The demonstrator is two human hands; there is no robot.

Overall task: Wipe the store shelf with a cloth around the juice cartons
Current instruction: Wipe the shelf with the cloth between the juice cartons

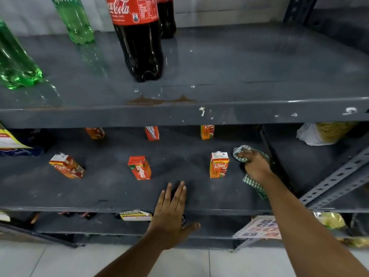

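Several small juice cartons stand on the dark grey middle shelf (103,188). In the front row are a Real carton (66,166) at the left, a Maaza carton (139,167) in the middle and another Real carton (218,165) at the right. Three more stand behind, partly hidden by the shelf above. My right hand (255,163) presses a green-and-white checked cloth (240,151) onto the shelf just right of the right Real carton. My left hand (171,214) lies flat on the shelf's front edge, fingers spread, holding nothing.
The upper shelf (239,62) carries a Coca-Cola bottle (139,41) and green Sprite bottles (75,21). A slotted metal brace (335,178) and an upright post bound the right end. Packets lie on the lowest shelf and at the far right. White floor tiles are below.
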